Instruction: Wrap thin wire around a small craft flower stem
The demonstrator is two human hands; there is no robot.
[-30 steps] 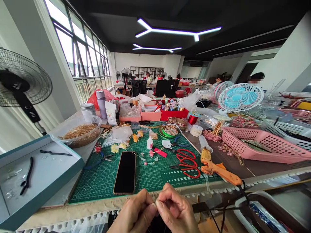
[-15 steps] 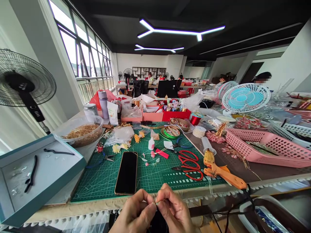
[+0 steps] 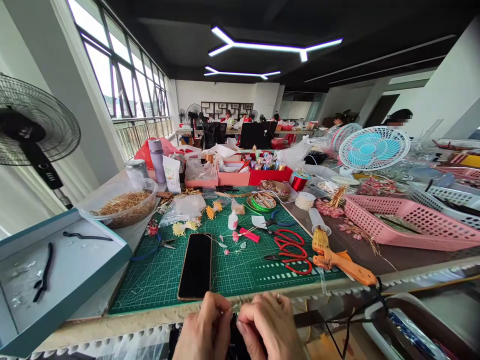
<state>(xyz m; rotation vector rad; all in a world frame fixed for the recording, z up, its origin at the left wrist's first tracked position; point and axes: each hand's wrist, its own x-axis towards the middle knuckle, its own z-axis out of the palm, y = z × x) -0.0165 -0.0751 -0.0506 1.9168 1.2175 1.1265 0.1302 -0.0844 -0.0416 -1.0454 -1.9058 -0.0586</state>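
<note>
My left hand [image 3: 206, 325] is at the table's front edge, thumb and forefinger pinched. A tiny pale, thin piece [image 3: 235, 306] shows at its fingertips, too small to name. Just beside it, my right hand [image 3: 268, 322] is closed with bent fingers, its back turned up; whatever its fingertips hold is hidden. Beyond my hands lies a phone [image 3: 195, 265] on the green cutting mat [image 3: 150, 280]. Small pink and pale petal-like pieces [image 3: 227, 252] lie near a white glue bottle [image 3: 233, 220]. Red-handled scissors [image 3: 290, 237] rest to the right.
An orange glue gun [image 3: 337, 260] lies at the mat's right edge, near a pink basket [image 3: 405, 240]. At left are a blue-grey box lid [image 3: 93, 270], a clear bowl [image 3: 84, 212] and blue-handled pliers [image 3: 163, 243]. Fans and other people are farther back.
My fingertips have moved slightly apart. My right hand has rolled over so its back faces up more. The view has shifted a little.
</note>
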